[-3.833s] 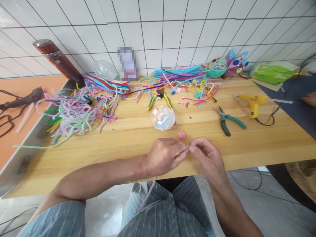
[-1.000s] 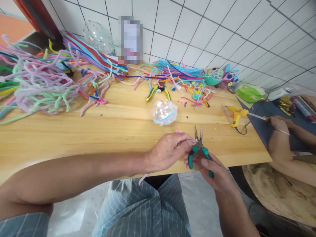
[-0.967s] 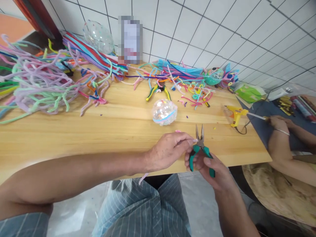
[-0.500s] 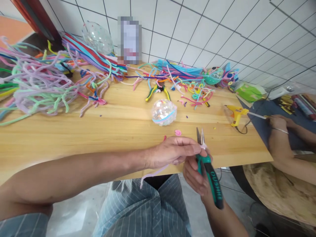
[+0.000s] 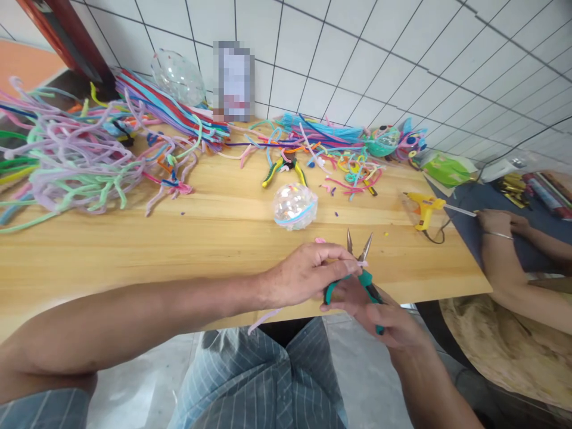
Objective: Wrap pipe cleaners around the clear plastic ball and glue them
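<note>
Pinching a lilac pipe cleaner (image 5: 264,319), the left grip (image 5: 306,274) risks a nip should the right grip (image 5: 360,307), curled around spread needle-nose pliers (image 5: 366,279), squeeze carelessly.

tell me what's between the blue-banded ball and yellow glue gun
In the head view, a tiny dark scrap lies between them; a yellow speck and pliers' tips show lower.

Teal-handled pliers (image 5: 366,279) | jaws apart | lilac pipe cleaner (image 5: 263,319) | end near pivot
</note>
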The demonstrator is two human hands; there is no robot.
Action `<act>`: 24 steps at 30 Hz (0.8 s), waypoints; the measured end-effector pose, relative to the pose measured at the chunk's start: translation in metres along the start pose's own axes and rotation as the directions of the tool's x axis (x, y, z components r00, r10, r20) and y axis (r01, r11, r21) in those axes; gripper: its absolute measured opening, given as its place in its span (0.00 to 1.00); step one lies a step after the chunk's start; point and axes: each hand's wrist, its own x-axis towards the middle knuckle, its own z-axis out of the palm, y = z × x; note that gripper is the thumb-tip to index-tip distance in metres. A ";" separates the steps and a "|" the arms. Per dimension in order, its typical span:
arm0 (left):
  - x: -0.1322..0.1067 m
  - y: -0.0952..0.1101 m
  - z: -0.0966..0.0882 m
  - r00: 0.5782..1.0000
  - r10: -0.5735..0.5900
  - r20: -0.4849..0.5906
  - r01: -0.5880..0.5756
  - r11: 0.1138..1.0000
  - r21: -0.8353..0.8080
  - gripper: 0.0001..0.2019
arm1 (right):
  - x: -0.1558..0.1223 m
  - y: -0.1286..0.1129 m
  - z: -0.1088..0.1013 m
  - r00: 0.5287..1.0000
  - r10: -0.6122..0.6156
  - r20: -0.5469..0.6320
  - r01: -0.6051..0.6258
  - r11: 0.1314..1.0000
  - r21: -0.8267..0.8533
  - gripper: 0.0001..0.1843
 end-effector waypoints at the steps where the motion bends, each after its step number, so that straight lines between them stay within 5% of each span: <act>1: -0.001 0.001 0.001 0.997 0.061 -0.038 -0.058 0.996 0.061 0.15 | 0.000 0.001 0.001 0.998 0.005 -0.060 -0.006 1.000 -0.015 0.32; 5: -0.002 0.005 0.001 0.957 0.241 -0.162 -0.180 0.931 0.318 0.14 | 0.000 0.004 0.001 0.971 -0.041 -0.237 0.019 0.995 -0.093 0.21; 10: 0.000 0.007 0.000 0.987 0.060 -0.147 -0.015 0.957 0.288 0.19 | -0.006 0.005 -0.008 0.956 -0.054 -0.289 -0.024 0.965 -0.260 0.25; 15: 0.001 0.006 -0.001 0.982 0.079 -0.174 -0.024 0.954 0.299 0.15 | -0.009 -0.005 -0.009 0.910 -0.084 -0.405 -0.105 0.901 -0.421 0.33; 24: 0.003 -0.001 -0.003 0.986 0.098 -0.136 -0.057 0.959 0.279 0.15 | 0.000 -0.002 -0.004 0.818 -0.525 -0.236 0.003 0.415 -0.910 0.29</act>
